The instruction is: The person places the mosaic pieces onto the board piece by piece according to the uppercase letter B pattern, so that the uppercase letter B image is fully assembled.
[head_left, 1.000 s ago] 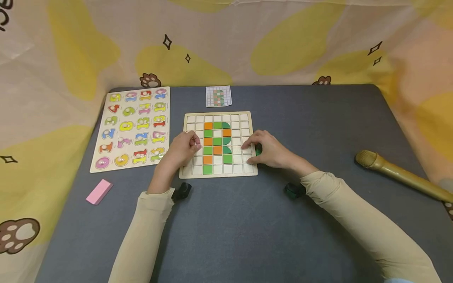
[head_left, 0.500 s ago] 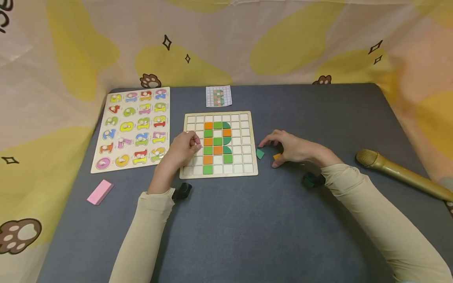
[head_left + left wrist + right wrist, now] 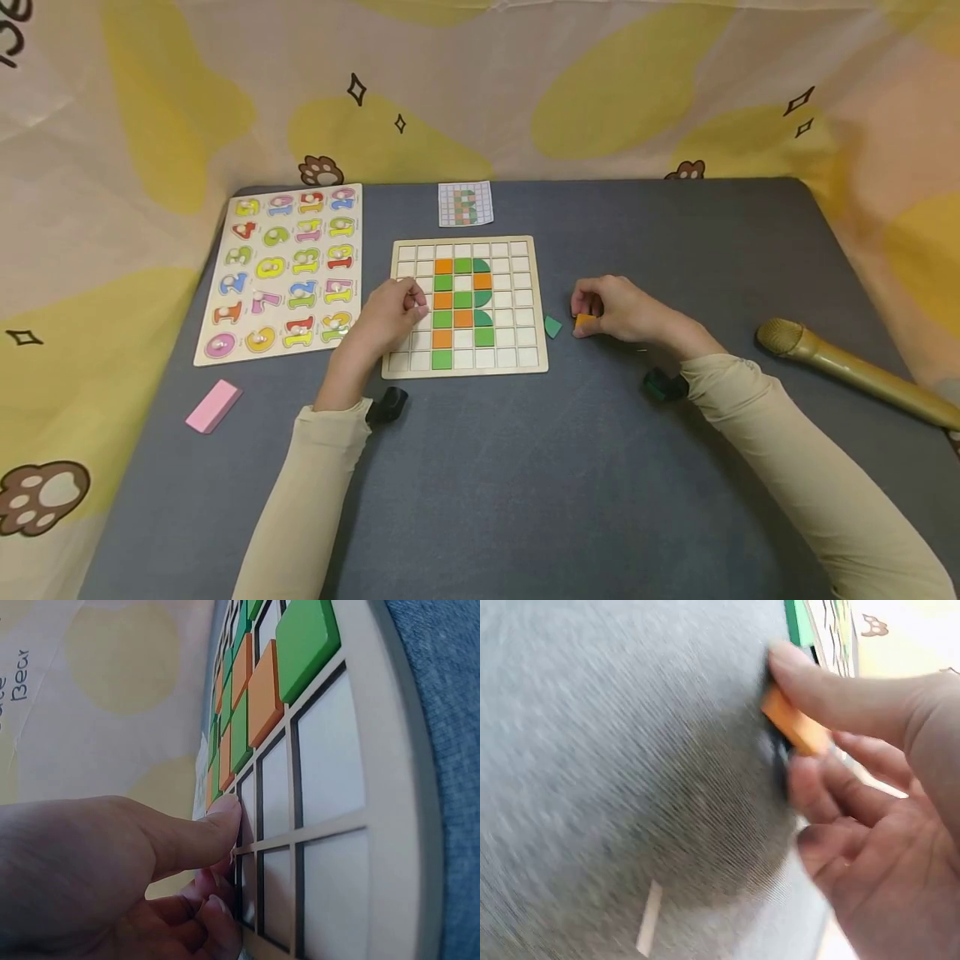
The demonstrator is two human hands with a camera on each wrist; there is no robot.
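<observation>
A wooden grid board (image 3: 467,373) bears orange and green square tiles and several dark green rounded tiles. Over the left part of the board rests my left hand (image 3: 386,317), its fingers loosely bent with nothing seen between them; in the left wrist view the thumb (image 3: 202,838) is against the grid. To the right of the board, my right hand (image 3: 624,310) pinches an orange tile (image 3: 793,722) between thumb and fingers, low over the table. One dark green rounded tile (image 3: 552,326) lies between that hand and the board's right edge.
A pattern card (image 3: 465,204) lies behind the board. On the left are a number puzzle board (image 3: 281,356) and a pink block (image 3: 213,407). A gold microphone (image 3: 847,367) lies at the right. A thin pale strip (image 3: 650,919) lies near the right hand.
My right hand has moved right from the board's edge to the loose tiles. Its fingers have closed on the orange tile. The left hand stays put.
</observation>
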